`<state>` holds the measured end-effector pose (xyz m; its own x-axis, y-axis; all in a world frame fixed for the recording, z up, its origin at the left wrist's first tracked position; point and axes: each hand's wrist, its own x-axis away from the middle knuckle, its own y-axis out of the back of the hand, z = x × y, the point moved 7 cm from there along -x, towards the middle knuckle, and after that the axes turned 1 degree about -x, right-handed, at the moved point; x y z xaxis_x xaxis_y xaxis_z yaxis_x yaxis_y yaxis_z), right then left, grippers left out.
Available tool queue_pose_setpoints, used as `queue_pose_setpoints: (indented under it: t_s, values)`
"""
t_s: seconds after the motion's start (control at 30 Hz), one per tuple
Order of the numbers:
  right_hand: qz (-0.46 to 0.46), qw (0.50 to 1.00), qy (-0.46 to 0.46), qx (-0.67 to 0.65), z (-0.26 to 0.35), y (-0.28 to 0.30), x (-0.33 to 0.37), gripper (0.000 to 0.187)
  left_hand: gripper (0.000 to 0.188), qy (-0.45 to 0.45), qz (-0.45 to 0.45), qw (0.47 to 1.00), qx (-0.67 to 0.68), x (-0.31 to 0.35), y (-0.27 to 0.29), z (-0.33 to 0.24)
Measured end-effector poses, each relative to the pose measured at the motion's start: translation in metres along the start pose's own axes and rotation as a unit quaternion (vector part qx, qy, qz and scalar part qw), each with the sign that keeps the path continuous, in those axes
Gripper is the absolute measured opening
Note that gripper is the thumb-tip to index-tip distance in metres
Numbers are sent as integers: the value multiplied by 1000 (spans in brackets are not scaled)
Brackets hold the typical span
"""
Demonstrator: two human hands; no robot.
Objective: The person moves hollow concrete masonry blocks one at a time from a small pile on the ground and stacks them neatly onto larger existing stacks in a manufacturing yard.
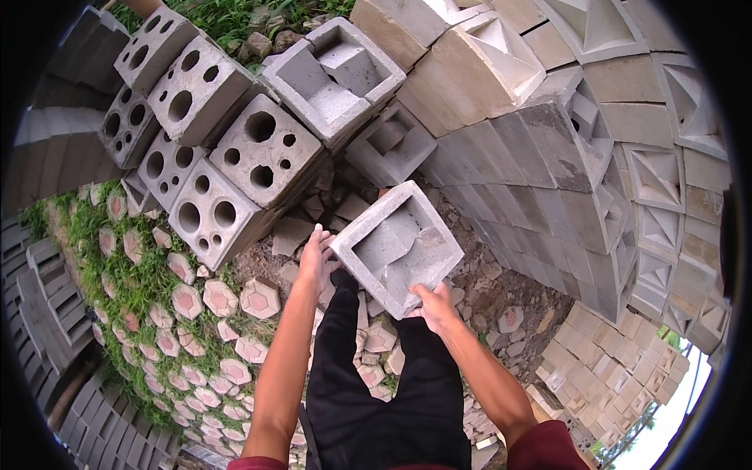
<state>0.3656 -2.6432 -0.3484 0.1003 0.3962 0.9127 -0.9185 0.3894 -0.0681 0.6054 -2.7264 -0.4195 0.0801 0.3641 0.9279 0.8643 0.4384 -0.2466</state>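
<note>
A square grey concrete ventilation block (374, 291), with a raised rim and a stepped recess, is tilted in front of my legs. My right hand (435, 306) grips its near right edge, thumb over the rim. At the block's left corner, my left hand (315, 260) has its fingers stretched out and apart; whether they touch the concrete is hard to tell. Beyond it, a similar ventilation block (392, 145) sits low between the stacks. Another larger one (335, 74) rests higher, at the top of the left row.
Concrete blocks with round holes (215, 205) are stacked at left. A tall wall of grey and tan ventilation blocks (540, 149) rises at right. Hexagonal pavers (188, 301) lie in grass at left. Rubble and broken pieces (294, 235) cover the ground around my feet.
</note>
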Motion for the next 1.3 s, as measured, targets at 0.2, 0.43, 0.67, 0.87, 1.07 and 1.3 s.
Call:
queue_pose_setpoints:
  t_s: [0.2, 0.43, 0.67, 0.87, 1.07, 1.3]
  values:
    - [11, 999, 37, -13, 50, -15, -69, 35, 46, -32, 18, 962, 271, -47, -97, -22]
    - [33, 998, 56, 16, 98, 10, -168, 46, 49, -41, -4, 959, 280, -114, -140, -34]
    - [35, 995, 69, 64, 134, -11, -235, 47, 46, -66, -16, 942, 328, -197, -140, -45]
    - [45, 995, 73, 42, 157, -14, -287, 45, 52, -78, -99, 950, 285, -221, -167, -79]
    - [62, 997, 51, 20, 161, -19, -310, 44, 54, -123, -118, 948, 267, -252, -153, -79]
    - [69, 997, 7, 41, 163, -14, -316, 52, 54, -116, -154, 940, 282, -273, -155, -58]
